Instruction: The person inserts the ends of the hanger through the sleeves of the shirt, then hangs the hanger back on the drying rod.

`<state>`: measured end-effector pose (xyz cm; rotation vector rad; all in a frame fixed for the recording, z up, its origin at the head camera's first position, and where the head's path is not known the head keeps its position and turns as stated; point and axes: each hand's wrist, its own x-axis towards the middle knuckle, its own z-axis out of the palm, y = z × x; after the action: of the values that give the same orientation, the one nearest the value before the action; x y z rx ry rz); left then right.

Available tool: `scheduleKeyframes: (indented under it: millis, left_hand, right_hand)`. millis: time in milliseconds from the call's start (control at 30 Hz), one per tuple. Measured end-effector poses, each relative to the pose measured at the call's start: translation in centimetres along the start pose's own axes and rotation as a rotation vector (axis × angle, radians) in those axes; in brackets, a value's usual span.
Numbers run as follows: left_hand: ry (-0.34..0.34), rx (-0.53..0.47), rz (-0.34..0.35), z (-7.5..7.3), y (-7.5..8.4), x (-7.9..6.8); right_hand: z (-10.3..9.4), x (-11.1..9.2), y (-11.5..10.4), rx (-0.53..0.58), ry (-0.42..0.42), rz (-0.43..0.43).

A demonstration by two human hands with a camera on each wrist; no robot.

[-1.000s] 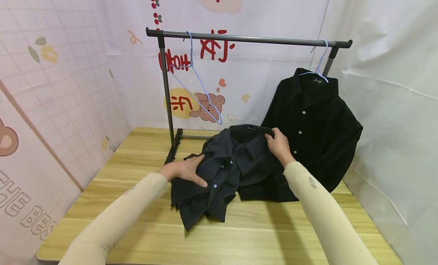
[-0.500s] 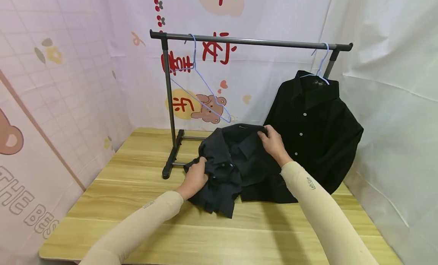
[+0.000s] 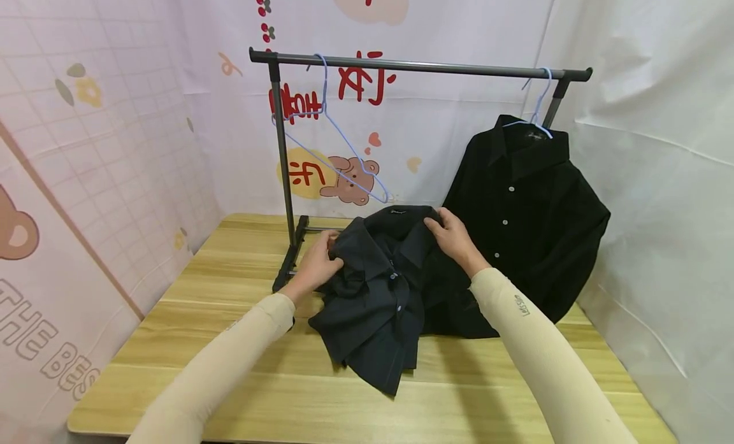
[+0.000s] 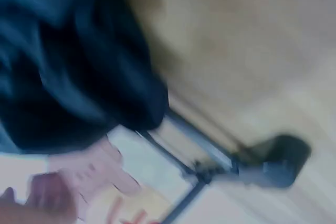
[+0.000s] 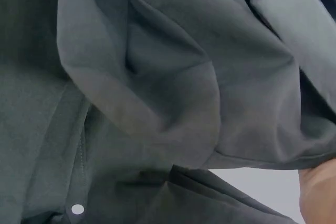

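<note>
A black button-up shirt (image 3: 375,272) is partly lifted over the table, its collar toward the rack and its hem hanging toward me. My right hand (image 3: 457,240) pinches it beside the collar, thumb in front. At its other shoulder is my left hand (image 3: 314,265), thumb and fingers spread around the cloth's edge. In the blurred left wrist view, the left fingers (image 4: 50,198) show apart from the dark cloth (image 4: 79,61). Folds of the shirt (image 5: 173,72) fill most of the right wrist view, with part of the right hand (image 5: 317,195) at the edge.
A dark metal garment rack (image 3: 424,66) stands on the wooden table (image 3: 229,367). From its left side hangs a bare light-blue hanger (image 3: 344,132). Another black shirt (image 3: 533,221) hangs on a blue hanger (image 3: 539,106) at right, close behind my right hand. Printed cloth (image 3: 229,113) encloses the back.
My left hand gripped the shirt's front half a second ago; now it is higher, at the shoulder, fingers spread. The right hand keeps its grip, shifted slightly left. The shirt front has fallen straighter.
</note>
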<state>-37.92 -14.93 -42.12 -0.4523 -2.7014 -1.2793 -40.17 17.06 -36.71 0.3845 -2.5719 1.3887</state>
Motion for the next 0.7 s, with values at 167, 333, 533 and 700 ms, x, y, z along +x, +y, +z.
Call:
scheduleKeyframes:
  millis: [167,333,533,700]
  left_hand:
    - [-0.16,0.084,-0.088,-0.5,-0.6,2.9]
    - [-0.135,-0.135,-0.103,-1.3,-1.2,3.6]
    - [0.024,-0.383,-0.113,-4.5,-0.3,3.7]
    - [-0.068,-0.46,-0.148,-6.8,0.9,3.6]
  right_hand:
    - [-0.4,-0.5,0.5,0.071,-0.034,0.004]
    - [-0.5,-0.7,1.0,0.111,-0.051,0.068]
    - [-0.3,-0.3,1.3,0.038,-0.094,0.148]
    - [0.6,-0.1,1.3,0.068,-0.119,0.201]
